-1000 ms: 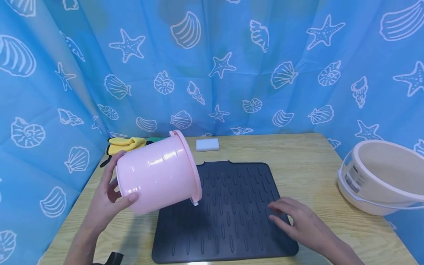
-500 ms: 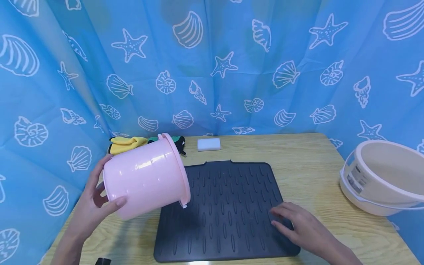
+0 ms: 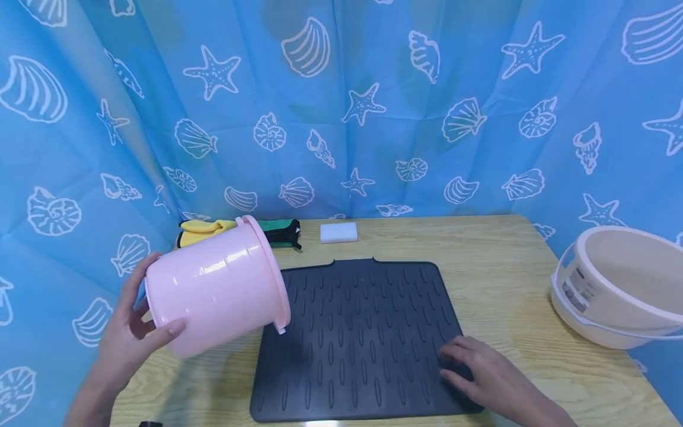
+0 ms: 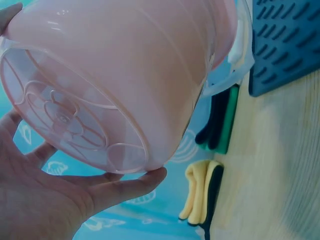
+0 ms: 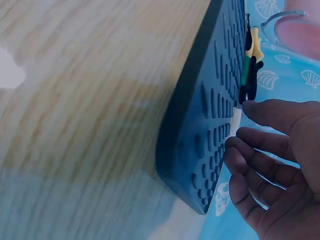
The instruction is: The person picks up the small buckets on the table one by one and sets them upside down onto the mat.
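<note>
A pink plastic bucket (image 3: 213,290) is held tilted on its side by my left hand (image 3: 125,332), its mouth facing right. In the left wrist view, the fingers and thumb spread around the edge of the bucket's base (image 4: 65,117). The bucket hangs above the table and the left part of a dark ribbed mat (image 3: 352,350). Over the mat's right edge is my right hand (image 3: 485,376), holding nothing, its fingers loosely bent as the right wrist view shows. Whether it touches the mat I cannot tell.
A cream bucket (image 3: 592,284) with a wire handle stands at the right. Along the back lie a folded yellow cloth (image 3: 205,231), a green and black item (image 3: 280,231) and a white block (image 3: 338,232). A blue shell-print curtain (image 3: 341,107) surrounds the wooden table (image 3: 480,249).
My left hand has carried the pink bucket leftward and slightly down, uncovering the green and black item behind it. My right hand has shifted slightly down and right.
</note>
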A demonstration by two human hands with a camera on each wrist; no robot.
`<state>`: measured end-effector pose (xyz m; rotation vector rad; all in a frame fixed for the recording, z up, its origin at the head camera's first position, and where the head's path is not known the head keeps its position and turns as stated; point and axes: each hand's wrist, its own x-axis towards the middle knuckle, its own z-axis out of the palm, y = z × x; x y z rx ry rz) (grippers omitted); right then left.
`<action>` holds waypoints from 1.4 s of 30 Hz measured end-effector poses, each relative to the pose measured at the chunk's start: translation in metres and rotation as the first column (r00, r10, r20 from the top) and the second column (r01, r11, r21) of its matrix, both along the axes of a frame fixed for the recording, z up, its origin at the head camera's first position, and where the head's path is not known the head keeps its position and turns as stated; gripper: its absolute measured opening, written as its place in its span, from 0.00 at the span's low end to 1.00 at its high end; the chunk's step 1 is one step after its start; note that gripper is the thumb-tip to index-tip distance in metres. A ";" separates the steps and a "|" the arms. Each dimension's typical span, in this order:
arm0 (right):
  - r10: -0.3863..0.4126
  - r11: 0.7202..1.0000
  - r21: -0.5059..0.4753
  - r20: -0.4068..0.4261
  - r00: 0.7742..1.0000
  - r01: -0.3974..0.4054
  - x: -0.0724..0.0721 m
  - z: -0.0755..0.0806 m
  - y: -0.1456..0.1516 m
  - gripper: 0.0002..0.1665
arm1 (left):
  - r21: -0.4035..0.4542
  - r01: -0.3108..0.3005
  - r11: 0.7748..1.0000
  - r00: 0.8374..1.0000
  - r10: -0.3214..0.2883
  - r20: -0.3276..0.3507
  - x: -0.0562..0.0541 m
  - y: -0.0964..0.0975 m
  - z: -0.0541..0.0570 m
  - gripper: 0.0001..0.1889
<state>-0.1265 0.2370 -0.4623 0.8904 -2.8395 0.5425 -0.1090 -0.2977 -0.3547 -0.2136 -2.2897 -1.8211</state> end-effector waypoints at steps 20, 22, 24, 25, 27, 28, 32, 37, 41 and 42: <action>0.038 0.999 0.012 0.144 0.989 -0.040 -0.003 -0.019 0.003 0.14 | -0.300 -0.085 0.950 0.995 0.097 0.025 -0.006 -0.034 0.002 0.54; 0.049 0.999 0.004 0.143 0.989 -0.050 -0.003 -0.019 0.004 0.14 | -0.320 -0.090 0.943 0.993 0.108 0.040 -0.008 -0.037 0.003 0.53; 0.058 0.998 -0.002 0.136 0.989 -0.058 -0.004 -0.020 0.004 0.14 | -0.336 -0.092 0.937 0.993 0.113 0.043 -0.011 -0.041 0.003 0.54; 0.062 0.998 -0.007 0.135 0.989 -0.062 -0.004 -0.021 0.004 0.14 | -0.347 -0.093 0.933 0.992 0.116 0.044 -0.011 -0.042 0.003 0.53; 0.066 0.998 -0.012 0.128 0.990 -0.065 -0.004 -0.022 0.005 0.14 | -0.370 -0.093 0.924 0.992 0.118 0.046 -0.013 -0.045 0.003 0.54; 0.066 0.998 -0.014 0.122 0.990 -0.065 -0.004 -0.023 0.005 0.14 | -0.378 -0.092 0.921 0.992 0.118 0.047 -0.014 -0.046 0.003 0.54; 0.059 0.998 -0.012 0.098 0.993 -0.058 -0.004 -0.024 0.004 0.14 | -0.416 -0.086 0.905 0.993 0.112 0.040 -0.018 -0.049 0.005 0.54; 0.055 0.998 -0.016 0.071 0.996 -0.054 -0.003 -0.024 0.003 0.14 | -0.446 -0.064 0.893 0.996 0.087 0.033 -0.024 -0.049 0.007 0.54; 0.053 0.999 -0.015 0.056 0.997 -0.052 -0.002 -0.025 0.002 0.14 | -0.453 -0.040 0.890 0.997 0.066 0.042 -0.029 -0.050 0.008 0.54; 0.054 0.998 -0.015 0.056 0.997 -0.054 -0.002 -0.026 0.001 0.14 | -0.451 -0.034 0.892 0.997 0.061 0.046 -0.031 -0.049 0.008 0.53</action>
